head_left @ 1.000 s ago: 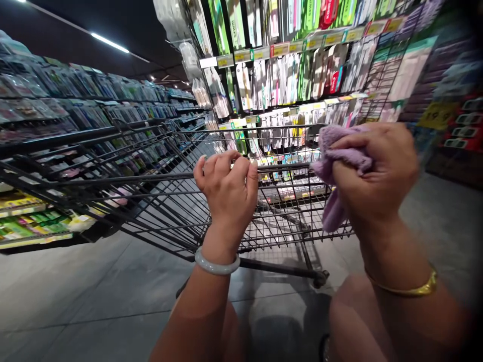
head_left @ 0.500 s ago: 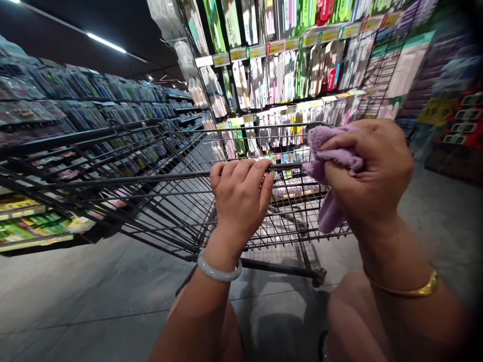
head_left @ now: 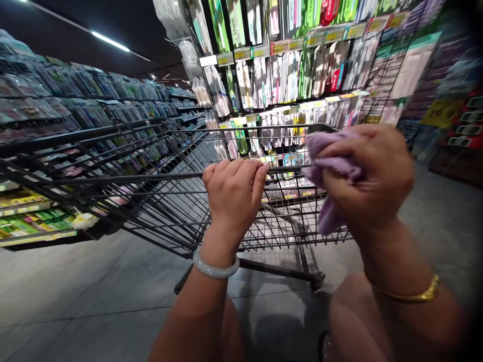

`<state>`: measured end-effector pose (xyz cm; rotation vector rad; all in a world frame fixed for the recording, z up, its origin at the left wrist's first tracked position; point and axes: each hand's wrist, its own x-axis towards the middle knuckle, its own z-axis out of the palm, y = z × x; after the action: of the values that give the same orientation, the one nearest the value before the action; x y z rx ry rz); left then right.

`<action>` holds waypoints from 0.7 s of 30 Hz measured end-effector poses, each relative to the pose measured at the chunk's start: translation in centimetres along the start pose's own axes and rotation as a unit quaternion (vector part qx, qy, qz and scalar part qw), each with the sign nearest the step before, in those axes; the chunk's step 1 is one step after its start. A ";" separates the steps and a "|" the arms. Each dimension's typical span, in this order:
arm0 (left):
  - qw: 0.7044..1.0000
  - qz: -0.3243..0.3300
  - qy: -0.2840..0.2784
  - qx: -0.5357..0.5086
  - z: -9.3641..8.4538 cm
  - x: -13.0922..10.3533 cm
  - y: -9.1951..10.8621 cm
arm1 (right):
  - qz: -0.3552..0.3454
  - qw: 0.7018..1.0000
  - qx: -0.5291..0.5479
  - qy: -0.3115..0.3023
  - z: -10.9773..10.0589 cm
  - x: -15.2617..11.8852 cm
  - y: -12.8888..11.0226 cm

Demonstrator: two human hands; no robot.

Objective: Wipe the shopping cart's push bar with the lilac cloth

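Side-on in front of me stands a dark wire shopping cart (head_left: 162, 177). My left hand (head_left: 234, 193), with a pale bangle at the wrist, is closed over the cart's top side rail, fingers wrapped round it. A purple cloth (head_left: 332, 151) is bunched in the closed fist of my right hand (head_left: 381, 176), which wears a gold bangle. The cloth's left edge meets the top rail, and a fold hangs down beside the wire mesh. The cart's rail behind the cloth and fist is hidden.
Behind the cart rises a lit rack (head_left: 283, 75) of packaged goods with price strips. Long stocked shelves (head_left: 83, 95) run along the left aisle. A yellow price sign (head_left: 440, 113) shows at the right. Grey tiled floor (head_left: 101, 291) lies below, with a cart wheel (head_left: 317, 280) on it.
My left hand sits slightly further left along the rail. My right fist keeps hold of the cloth, nearly in place, its fold shifted a little. The view has moved slightly.
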<state>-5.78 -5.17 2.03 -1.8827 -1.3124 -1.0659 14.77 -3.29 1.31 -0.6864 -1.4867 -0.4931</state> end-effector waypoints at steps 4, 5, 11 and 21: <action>0.999 0.008 0.003 0.032 -0.4 -0.1 -0.5 | 0.031 0.998 -0.010 0.046 0.0 0.4 0.1; 0.999 0.008 0.004 0.041 -0.4 -0.1 -0.6 | 0.022 0.999 -0.018 0.031 0.3 0.2 -0.4; 0.998 -0.003 0.020 0.060 -1.0 0.0 -1.1 | -0.076 0.992 -0.048 -0.094 1.3 -1.1 -3.3; 0.996 -0.045 0.063 0.038 -1.6 -0.6 -1.3 | 0.026 0.999 0.023 0.019 -0.3 0.5 -2.3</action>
<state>-7.54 -6.34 2.34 -1.6865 -1.3556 -1.1451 13.39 -5.11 2.06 -0.6750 -1.4365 -0.4292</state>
